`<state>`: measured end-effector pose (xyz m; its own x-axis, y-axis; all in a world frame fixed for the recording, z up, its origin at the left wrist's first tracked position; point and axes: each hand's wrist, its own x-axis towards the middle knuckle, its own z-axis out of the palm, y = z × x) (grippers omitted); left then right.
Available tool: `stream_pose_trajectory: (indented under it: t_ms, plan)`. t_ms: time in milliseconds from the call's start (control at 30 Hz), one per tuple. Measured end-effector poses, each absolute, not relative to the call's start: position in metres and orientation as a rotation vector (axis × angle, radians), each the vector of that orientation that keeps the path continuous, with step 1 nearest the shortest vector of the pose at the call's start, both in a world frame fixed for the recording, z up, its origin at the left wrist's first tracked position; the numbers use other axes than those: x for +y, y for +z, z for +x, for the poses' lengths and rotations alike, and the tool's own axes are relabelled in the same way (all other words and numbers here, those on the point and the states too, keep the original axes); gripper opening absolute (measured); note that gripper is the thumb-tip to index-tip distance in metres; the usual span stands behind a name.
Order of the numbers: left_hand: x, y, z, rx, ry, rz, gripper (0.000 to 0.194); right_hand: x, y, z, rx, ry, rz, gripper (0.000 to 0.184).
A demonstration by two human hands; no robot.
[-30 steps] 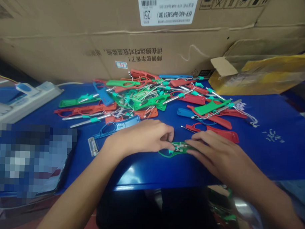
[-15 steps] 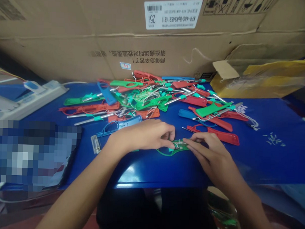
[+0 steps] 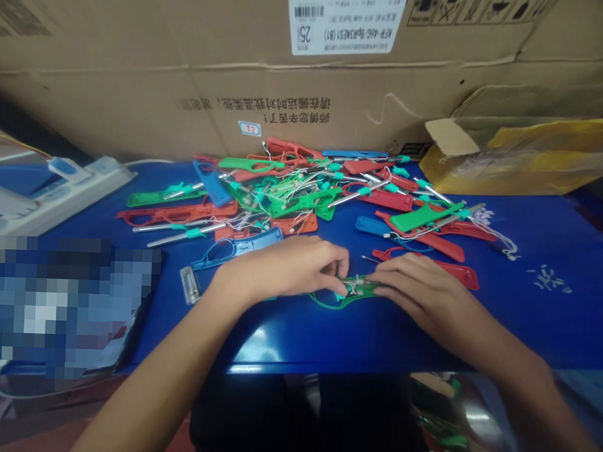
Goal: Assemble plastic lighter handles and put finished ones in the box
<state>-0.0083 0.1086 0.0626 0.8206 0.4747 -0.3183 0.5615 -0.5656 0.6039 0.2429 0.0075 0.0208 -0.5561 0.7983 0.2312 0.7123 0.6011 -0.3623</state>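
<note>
A green lighter casing [image 3: 361, 288] lies on the blue table in front of me, with white wires and small clear parts inside. Its thin trigger loop points left. My left hand [image 3: 303, 265] is closed, thumb and index finger pinching near the loop end; the other fingers curl over and hide part of it. On the opposite end, my right hand [image 3: 418, 286] has its fingers pressed together over the casing, covering its tip. Just behind the right hand lies a red lighter casing [image 3: 455, 273]. A blue casing [image 3: 256, 241] is behind my left wrist.
A pile of red, green and blue lighter casings [image 3: 302, 200] with metal tubes spreads across the back. A clear small part [image 3: 189, 285] lies left. Tiny white pieces [image 3: 549, 279] are at right. Cardboard boxes [image 3: 187, 110] stand behind; a power strip [image 3: 80, 192] is far left.
My right hand has lowered and flattened over the right end of the green casing, its fingers closer together. My left hand keeps its pinch. The view has shifted slightly.
</note>
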Motion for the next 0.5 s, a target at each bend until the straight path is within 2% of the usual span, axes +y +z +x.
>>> stream_pose_trajectory:
  t_ms: [500]
  plan:
    - [0.109, 0.059, -0.009, 0.748, -0.145, 2.279, 0.020, 0.029, 0.028, 0.256, -2.510, 0.450, -1.080, 0.028]
